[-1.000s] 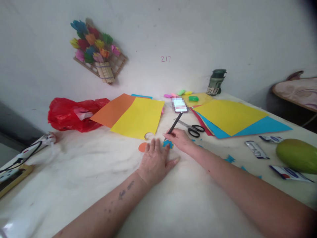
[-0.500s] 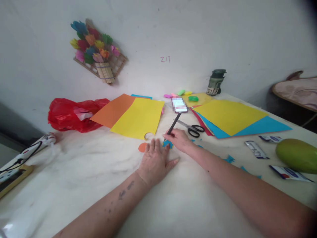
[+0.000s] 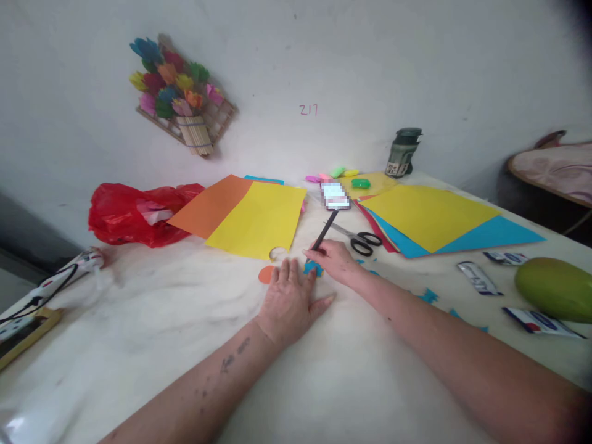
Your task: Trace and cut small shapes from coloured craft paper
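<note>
Your right hand (image 3: 333, 256), grip snug round the black pen (image 3: 325, 229); left hand (image 3: 287, 299), open and flat, edges the blue cutout (image 3: 312, 269) on the tabletop (image 3: 139, 320): likely light, easily creased, best held by its rim.

Black pen (image 3: 327, 228) gripped in right hand (image 3: 333, 259), tip end held at small blue cut-out (image 3: 313, 269). Left hand (image 3: 292, 299) laid flat on counter (image 3: 161, 327), cut-out touched by its fingers; orange disc (image 3: 265, 274) seen just beside. Scissors (image 3: 363, 242) placed beyond right hand, near phone (image 3: 335, 195), screen pixelated. Yellow sheet (image 3: 259, 216), notched at near edge, overlapped onto orange sheet (image 3: 208, 206). Red bag (image 3: 123, 213) seen at left. Blue scraps (image 3: 429, 296), green fruit (image 3: 555, 290) scattered right. Bottle (image 3: 404, 154) stood near wall; colourful flowers (image 3: 173, 80) mounted above.
</note>
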`<act>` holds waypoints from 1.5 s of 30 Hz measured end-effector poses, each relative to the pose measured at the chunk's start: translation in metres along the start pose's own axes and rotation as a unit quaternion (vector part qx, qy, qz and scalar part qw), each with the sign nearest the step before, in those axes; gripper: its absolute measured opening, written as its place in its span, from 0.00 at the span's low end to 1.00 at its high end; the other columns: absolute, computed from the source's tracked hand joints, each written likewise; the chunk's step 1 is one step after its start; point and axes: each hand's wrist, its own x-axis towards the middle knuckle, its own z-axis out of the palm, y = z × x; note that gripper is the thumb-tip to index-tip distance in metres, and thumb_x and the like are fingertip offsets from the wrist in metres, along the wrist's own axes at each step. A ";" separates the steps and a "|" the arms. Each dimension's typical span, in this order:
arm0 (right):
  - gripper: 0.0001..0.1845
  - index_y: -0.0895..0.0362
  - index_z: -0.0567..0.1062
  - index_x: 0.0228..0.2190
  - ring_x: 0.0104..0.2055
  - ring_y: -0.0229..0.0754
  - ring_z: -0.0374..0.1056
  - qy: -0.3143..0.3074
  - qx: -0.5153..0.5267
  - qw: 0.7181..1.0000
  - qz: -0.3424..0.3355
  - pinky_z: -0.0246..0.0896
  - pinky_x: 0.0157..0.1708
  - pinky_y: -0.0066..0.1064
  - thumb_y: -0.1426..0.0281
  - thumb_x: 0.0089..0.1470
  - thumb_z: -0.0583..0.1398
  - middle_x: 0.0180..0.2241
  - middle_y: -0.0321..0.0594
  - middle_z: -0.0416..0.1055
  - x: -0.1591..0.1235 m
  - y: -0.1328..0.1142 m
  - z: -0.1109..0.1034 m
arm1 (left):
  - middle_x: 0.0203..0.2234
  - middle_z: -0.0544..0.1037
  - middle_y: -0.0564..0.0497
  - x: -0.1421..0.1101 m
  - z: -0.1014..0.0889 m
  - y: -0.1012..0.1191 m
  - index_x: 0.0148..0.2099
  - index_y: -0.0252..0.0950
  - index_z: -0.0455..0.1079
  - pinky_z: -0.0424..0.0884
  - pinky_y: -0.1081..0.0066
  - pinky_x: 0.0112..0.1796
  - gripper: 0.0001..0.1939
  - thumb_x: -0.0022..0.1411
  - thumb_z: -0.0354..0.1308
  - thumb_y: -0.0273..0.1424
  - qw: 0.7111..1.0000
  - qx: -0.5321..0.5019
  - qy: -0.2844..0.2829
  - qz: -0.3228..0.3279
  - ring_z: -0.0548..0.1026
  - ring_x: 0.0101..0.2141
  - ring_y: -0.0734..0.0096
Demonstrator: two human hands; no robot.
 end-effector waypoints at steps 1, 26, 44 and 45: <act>0.15 0.56 0.73 0.28 0.29 0.37 0.67 0.001 0.002 1.000 0.000 0.58 0.31 0.26 0.58 0.47 0.55 0.25 0.38 0.73 0.000 0.000 0.000 | 0.52 0.59 0.38 0.000 0.000 0.000 0.56 0.35 0.55 0.52 0.50 0.48 0.32 0.57 0.36 0.51 1.000 0.000 -0.003 0.000 0.53 0.53 0.48; 0.14 0.56 0.73 0.27 0.29 0.38 0.67 -0.004 -0.002 1.000 0.003 0.58 0.30 0.27 0.59 0.47 0.55 0.25 0.38 0.73 0.000 -0.002 -0.002 | 0.52 0.59 0.38 0.000 0.001 0.000 0.55 0.36 0.56 0.53 0.50 0.48 0.32 0.57 0.37 0.51 1.000 -0.004 0.005 -0.003 0.53 0.53 0.48; 0.16 0.56 0.73 0.27 0.28 0.37 0.66 0.001 0.001 1.000 -0.008 0.57 0.29 0.25 0.58 0.47 0.54 0.24 0.37 0.72 0.000 0.001 0.000 | 0.52 0.58 0.36 0.000 0.000 0.000 0.56 0.34 0.55 0.52 0.51 0.49 0.32 0.57 0.36 0.50 1.000 0.008 -0.006 0.004 0.53 0.54 0.46; 0.16 0.56 0.73 0.27 0.27 0.36 0.66 0.003 -0.001 1.000 -0.008 0.57 0.28 0.25 0.57 0.47 0.54 0.24 0.37 0.72 0.000 0.001 0.000 | 0.52 0.58 0.36 0.000 0.000 0.000 0.56 0.34 0.55 0.52 0.50 0.49 0.32 0.57 0.36 0.50 1.000 0.008 -0.007 0.003 0.53 0.54 0.47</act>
